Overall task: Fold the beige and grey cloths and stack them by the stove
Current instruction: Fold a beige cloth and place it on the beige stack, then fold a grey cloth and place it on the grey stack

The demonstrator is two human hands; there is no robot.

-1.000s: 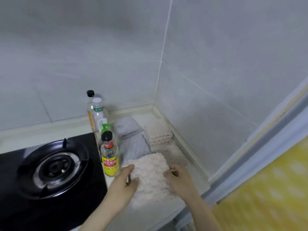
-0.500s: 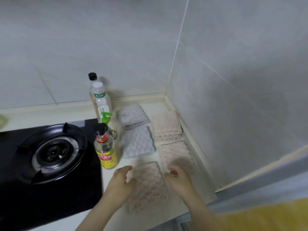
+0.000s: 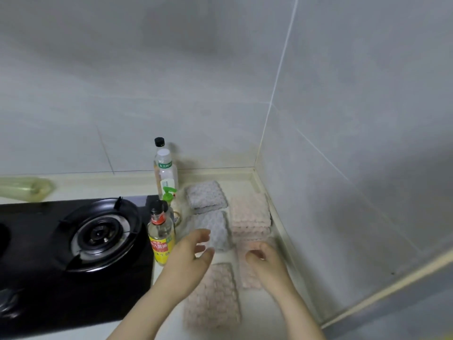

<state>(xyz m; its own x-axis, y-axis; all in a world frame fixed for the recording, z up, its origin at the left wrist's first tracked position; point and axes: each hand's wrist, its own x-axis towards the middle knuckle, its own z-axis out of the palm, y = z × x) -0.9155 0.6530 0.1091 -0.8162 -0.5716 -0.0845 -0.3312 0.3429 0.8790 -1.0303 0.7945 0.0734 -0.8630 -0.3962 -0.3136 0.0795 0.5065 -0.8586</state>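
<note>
A folded beige cloth (image 3: 213,298) lies flat near the counter's front edge. My left hand (image 3: 193,251) hovers above its far end with relaxed, spread fingers, holding nothing. My right hand (image 3: 266,262) lies over another flat beige cloth (image 3: 247,278) to the right. Its fingers curl down onto that cloth, and I cannot see whether they pinch it. Behind sit a stack of folded beige cloths (image 3: 250,217), a flat grey cloth (image 3: 217,229) and a folded grey cloth (image 3: 206,196). The black gas stove (image 3: 98,231) is on the left.
Several bottles stand between stove and cloths: a yellow-labelled bottle (image 3: 160,239), a green-capped dispenser (image 3: 169,195) and two tall bottles (image 3: 166,168) behind. Tiled walls meet in the corner just right of the cloths. The counter's edge (image 3: 306,310) runs close by my right forearm.
Both hands have let go of the front beige cloth and moved away from me. The left rose towards the grey cloth and the right went onto the right-hand beige cloth. The view tilted up.
</note>
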